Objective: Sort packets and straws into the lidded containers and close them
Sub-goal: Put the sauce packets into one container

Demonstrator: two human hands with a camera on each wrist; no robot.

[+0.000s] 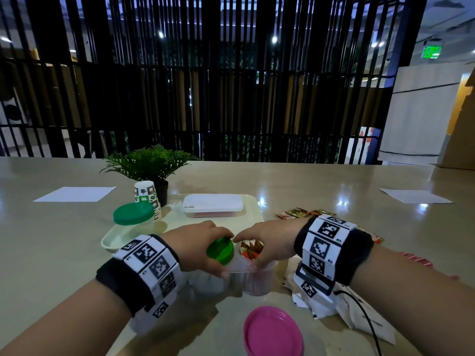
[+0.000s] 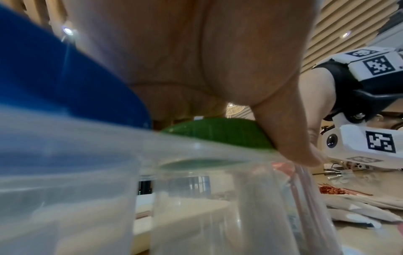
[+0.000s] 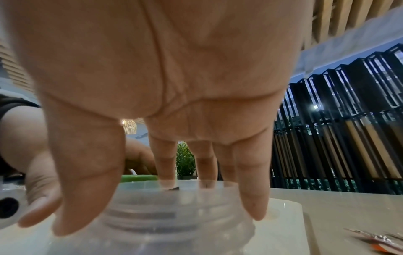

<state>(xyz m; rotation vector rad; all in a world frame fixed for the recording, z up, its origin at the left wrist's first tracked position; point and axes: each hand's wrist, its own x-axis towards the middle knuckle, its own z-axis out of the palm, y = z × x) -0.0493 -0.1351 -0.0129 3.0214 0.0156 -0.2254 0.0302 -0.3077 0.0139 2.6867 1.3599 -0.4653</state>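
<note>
The left hand (image 1: 199, 242) gripped a green lid (image 1: 221, 250), fingers and thumb curled round its edge, tilted against the rim of the clear jar (image 1: 253, 278). The right hand (image 1: 267, 242) reached down over that jar, thumb and fingers spread around its open mouth and touching the wall. Red and orange packets (image 1: 250, 249) stood inside the jar. A second clear container (image 2: 65, 198) sat just left of the jar. The pink lid (image 1: 272, 332) lay flat on the table (image 1: 321, 186), nearer than the jar. More packets (image 1: 295, 213) lay beyond the jar to the right; a tray (image 1: 123, 240) lay beyond it to the left.
</note>
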